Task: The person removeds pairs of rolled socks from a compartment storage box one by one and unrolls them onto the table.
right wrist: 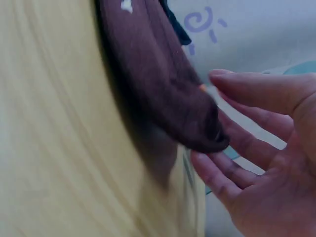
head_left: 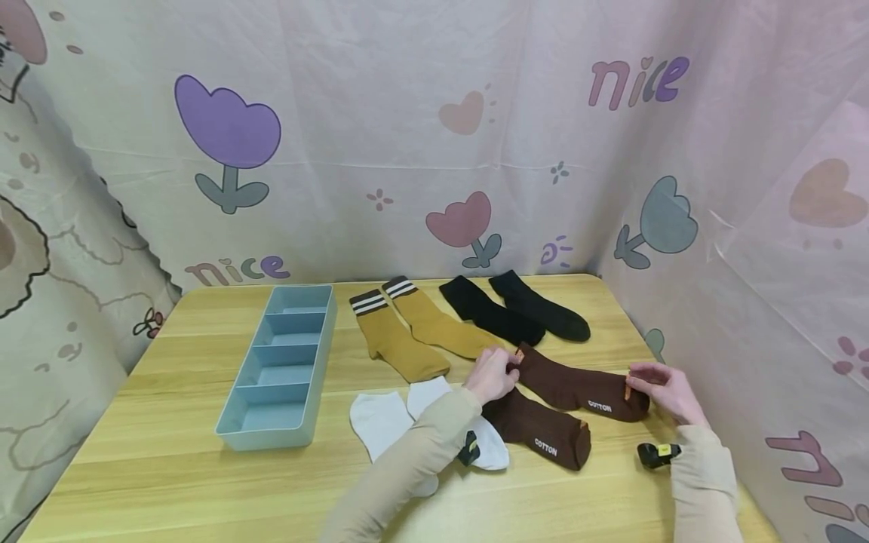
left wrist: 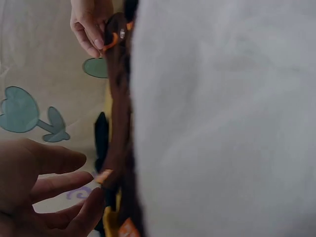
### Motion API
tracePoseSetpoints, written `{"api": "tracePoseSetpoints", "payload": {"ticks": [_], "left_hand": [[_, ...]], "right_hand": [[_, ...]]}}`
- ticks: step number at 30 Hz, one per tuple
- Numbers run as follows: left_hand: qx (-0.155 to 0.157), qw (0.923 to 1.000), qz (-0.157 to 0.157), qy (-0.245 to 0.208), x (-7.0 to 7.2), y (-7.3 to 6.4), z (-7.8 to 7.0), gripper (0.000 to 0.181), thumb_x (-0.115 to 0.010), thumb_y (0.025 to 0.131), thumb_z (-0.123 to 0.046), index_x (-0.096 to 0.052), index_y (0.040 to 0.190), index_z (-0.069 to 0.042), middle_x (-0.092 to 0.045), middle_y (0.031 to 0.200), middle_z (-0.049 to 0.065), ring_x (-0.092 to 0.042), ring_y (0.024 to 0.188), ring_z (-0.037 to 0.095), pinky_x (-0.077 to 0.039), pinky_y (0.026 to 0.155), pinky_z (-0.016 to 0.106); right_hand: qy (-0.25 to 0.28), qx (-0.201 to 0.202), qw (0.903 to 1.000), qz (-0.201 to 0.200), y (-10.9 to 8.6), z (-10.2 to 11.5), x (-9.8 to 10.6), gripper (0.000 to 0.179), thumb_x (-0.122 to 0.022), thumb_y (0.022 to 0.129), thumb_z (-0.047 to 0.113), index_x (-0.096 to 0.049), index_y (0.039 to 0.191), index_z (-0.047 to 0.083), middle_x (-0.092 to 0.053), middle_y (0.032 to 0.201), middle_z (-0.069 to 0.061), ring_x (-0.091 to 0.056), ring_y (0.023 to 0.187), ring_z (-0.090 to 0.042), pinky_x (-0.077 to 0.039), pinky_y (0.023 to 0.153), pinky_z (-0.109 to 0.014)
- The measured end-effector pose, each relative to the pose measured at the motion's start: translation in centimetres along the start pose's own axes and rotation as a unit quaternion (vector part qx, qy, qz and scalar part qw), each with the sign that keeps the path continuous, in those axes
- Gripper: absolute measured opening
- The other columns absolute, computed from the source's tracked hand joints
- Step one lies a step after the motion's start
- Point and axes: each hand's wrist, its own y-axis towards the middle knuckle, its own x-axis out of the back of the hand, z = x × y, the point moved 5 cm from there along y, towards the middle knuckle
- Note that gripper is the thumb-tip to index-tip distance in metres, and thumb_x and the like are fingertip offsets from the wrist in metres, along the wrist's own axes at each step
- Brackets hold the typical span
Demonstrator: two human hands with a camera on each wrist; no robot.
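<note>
Two brown socks lie side by side, the near sock (head_left: pixel 543 437) and the far sock (head_left: pixel 577 385), with white COTTON lettering and orange patches. My left hand (head_left: pixel 492 375) is at the cuff of the far sock; in the left wrist view its fingers are spread, with fingertips right at the orange tag (left wrist: pixel 104 176). At the other end of this sock is my right hand (head_left: pixel 668 388). The right wrist view shows its thumb and fingers extended around the sock's toe (right wrist: pixel 197 123), the thumb a little apart from the fabric.
A blue tray (head_left: pixel 308 422) with several compartments stands left. Mustard striped socks (head_left: pixel 400 347) and black socks (head_left: pixel 550 309) lie at the back of the wooden table (head_left: pixel 170 392). White socks (head_left: pixel 380 418) are partly hidden under my left forearm. A patterned curtain (head_left: pixel 366 136) hangs behind.
</note>
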Motion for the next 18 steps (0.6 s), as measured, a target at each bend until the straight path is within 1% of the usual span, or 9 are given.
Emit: {"api": "tracePoseSetpoints", "payload": {"ticks": [4,5,6,9,10,12,13,14,18], "left_hand": [[-0.014,0.9998,-0.005,-0.010,1.8,-0.3,0.1,0.027,-0.068,0.091,-0.013,-0.075,0.116,-0.005,-0.075,0.115,0.010,-0.066,0.112,0.027,-0.052,0.097,0.032],[-0.016,0.9997,-0.004,-0.016,2.3,-0.4,0.2,0.028,-0.068,0.091,-0.013,-0.074,0.117,-0.004,-0.075,0.116,0.011,-0.066,0.114,0.028,-0.052,0.098,0.033],[-0.014,0.9997,-0.001,-0.021,3.0,-0.5,0.3,0.030,-0.067,0.091,-0.013,-0.073,0.118,-0.003,-0.074,0.119,0.011,-0.065,0.117,0.028,-0.051,0.101,0.034],[-0.001,0.9987,0.010,-0.051,4.8,-1.2,0.9,0.035,-0.067,0.093,-0.015,-0.069,0.124,0.001,-0.071,0.127,0.015,-0.061,0.126,0.033,-0.048,0.108,0.041],[0.002,0.9985,0.011,-0.054,5.4,-1.3,1.2,0.037,-0.067,0.093,-0.016,-0.068,0.125,0.002,-0.069,0.129,0.016,-0.060,0.128,0.034,-0.046,0.110,0.043],[0.015,0.9978,0.018,-0.062,6.6,-1.8,1.9,0.042,-0.066,0.095,-0.020,-0.064,0.131,0.001,-0.065,0.136,0.017,-0.056,0.133,0.035,-0.043,0.113,0.046],[0.018,0.9975,0.018,-0.066,7.2,-2.0,2.3,0.045,-0.066,0.096,-0.022,-0.062,0.134,0.001,-0.063,0.139,0.017,-0.054,0.134,0.036,-0.042,0.114,0.047],[0.023,0.9972,0.018,-0.068,7.9,-2.3,2.7,0.047,-0.066,0.096,-0.024,-0.060,0.136,0.000,-0.061,0.142,0.017,-0.052,0.136,0.036,-0.040,0.116,0.048],[0.039,0.9939,0.005,-0.103,10.6,-3.5,4.4,0.060,-0.067,0.096,-0.032,-0.050,0.146,-0.003,-0.053,0.150,0.015,-0.046,0.141,0.036,-0.036,0.118,0.051]], "right_hand": [[-0.025,0.042,0.9981,-0.037,0.2,1.6,0.0,0.040,-0.074,0.091,0.013,-0.062,0.120,-0.011,-0.062,0.093,0.034,-0.056,0.088,0.017,-0.046,0.076,-0.006],[-0.040,0.053,0.9968,-0.047,0.2,2.2,-0.1,0.041,-0.074,0.091,0.014,-0.062,0.121,-0.010,-0.062,0.096,0.033,-0.054,0.090,0.018,-0.045,0.078,-0.006],[-0.053,0.063,0.9952,-0.053,0.3,2.7,-0.4,0.042,-0.074,0.091,0.015,-0.062,0.122,-0.010,-0.067,0.091,0.025,-0.053,0.093,0.017,-0.045,0.080,-0.008],[-0.093,0.086,0.9899,-0.064,0.5,4.4,-1.3,0.045,-0.075,0.091,0.018,-0.063,0.126,-0.006,-0.074,0.107,-0.005,-0.059,0.109,-0.005,-0.047,0.093,-0.023],[-0.102,0.090,0.9890,-0.058,0.5,4.9,-1.8,0.046,-0.074,0.091,0.020,-0.062,0.128,-0.005,-0.071,0.116,-0.017,-0.059,0.115,-0.016,-0.046,0.098,-0.031],[-0.117,0.102,0.9867,-0.048,0.7,5.9,-2.7,0.050,-0.074,0.091,0.021,-0.059,0.132,-0.004,-0.061,0.129,-0.033,-0.054,0.123,-0.037,-0.043,0.103,-0.048],[-0.122,0.107,0.9857,-0.045,0.8,6.3,-3.0,0.052,-0.074,0.091,0.022,-0.058,0.133,-0.004,-0.054,0.139,-0.032,-0.050,0.126,-0.045,-0.041,0.104,-0.055],[-0.126,0.112,0.9849,-0.041,0.9,6.7,-3.4,0.055,-0.075,0.090,0.023,-0.057,0.135,-0.004,-0.052,0.141,-0.032,-0.047,0.129,-0.048,-0.039,0.105,-0.060],[-0.145,0.123,0.9810,-0.037,1.4,8.0,-4.6,0.064,-0.078,0.087,0.026,-0.053,0.138,-0.003,-0.044,0.149,-0.033,-0.038,0.137,-0.053,-0.032,0.107,-0.069]]}}
